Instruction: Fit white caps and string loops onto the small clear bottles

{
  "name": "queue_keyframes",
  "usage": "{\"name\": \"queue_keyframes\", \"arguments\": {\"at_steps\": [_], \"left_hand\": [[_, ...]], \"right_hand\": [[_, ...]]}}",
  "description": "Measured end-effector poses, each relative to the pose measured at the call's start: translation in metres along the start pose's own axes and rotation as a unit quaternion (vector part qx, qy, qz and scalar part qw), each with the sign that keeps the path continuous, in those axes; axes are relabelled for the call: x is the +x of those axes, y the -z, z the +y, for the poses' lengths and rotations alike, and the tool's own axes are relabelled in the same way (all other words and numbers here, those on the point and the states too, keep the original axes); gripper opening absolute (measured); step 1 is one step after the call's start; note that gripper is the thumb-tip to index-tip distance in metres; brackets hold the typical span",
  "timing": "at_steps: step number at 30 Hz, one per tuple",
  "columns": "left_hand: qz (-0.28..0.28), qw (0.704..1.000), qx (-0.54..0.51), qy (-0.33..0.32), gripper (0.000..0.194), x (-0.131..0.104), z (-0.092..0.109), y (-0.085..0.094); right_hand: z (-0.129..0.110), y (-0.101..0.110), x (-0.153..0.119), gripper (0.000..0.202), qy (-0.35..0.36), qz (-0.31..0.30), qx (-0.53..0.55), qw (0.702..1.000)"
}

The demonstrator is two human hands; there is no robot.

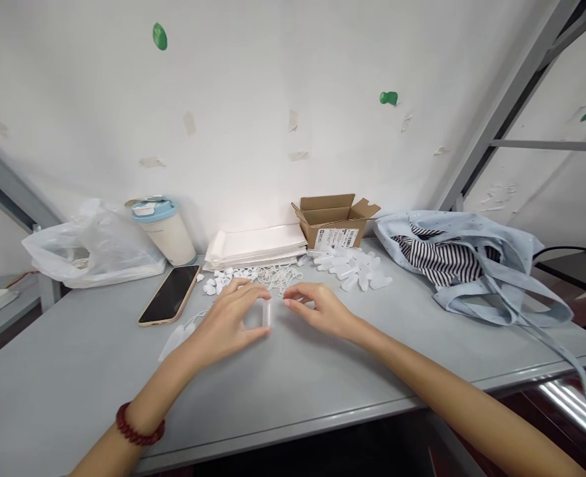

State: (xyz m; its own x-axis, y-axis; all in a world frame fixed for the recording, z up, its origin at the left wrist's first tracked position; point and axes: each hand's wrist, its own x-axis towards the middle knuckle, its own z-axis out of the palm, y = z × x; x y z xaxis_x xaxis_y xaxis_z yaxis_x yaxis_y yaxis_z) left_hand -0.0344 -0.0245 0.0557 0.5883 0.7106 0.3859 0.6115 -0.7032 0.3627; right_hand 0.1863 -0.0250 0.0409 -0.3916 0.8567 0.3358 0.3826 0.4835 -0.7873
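Note:
My left hand (233,317) grips a small clear plastic tube (267,314) between thumb and forefinger, just above the grey table. Just right of the tube is my right hand (320,308), thumb and forefinger closed in a pinch; what is between them, if anything, is too small to make out. Beyond both hands lie thin white string loops (278,275) and a pile of small white plastic pieces (218,281). More translucent plastic sleeves (347,265) are heaped behind my right hand. Partly hidden by my left wrist are a few translucent pieces with strings (174,339).
A phone (170,295) lies left of my hands. Along the wall stand a plastic bag (94,245), a blue-lidded cup (166,232), stacked white sheets (258,244) and an opened cardboard box (330,225). A light-blue cloth bag (512,248) sits right, its strap hanging over the table edge.

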Motion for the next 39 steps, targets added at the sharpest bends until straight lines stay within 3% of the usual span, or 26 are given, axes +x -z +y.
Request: {"name": "queue_keyframes", "arguments": {"at_steps": [6, 13, 39], "left_hand": [[-0.066, 0.996, 0.005, 0.059, 0.036, -0.025, -0.01, 0.016], [-0.135, 0.984, 0.031, 0.114, 0.037, -0.031, -0.013, 0.024], [-0.135, 0.984, 0.064, 0.092, 0.038, -0.042, -0.028, 0.025]], "right_hand": [[0.002, 0.0, 0.002, 0.015, -0.004, 0.011, -0.012, 1.0], [0.003, 0.0, 0.001, 0.015, -0.017, 0.011, -0.017, 1.0], [0.003, 0.002, 0.002, 0.013, -0.024, 0.028, -0.018, 0.999]]}}
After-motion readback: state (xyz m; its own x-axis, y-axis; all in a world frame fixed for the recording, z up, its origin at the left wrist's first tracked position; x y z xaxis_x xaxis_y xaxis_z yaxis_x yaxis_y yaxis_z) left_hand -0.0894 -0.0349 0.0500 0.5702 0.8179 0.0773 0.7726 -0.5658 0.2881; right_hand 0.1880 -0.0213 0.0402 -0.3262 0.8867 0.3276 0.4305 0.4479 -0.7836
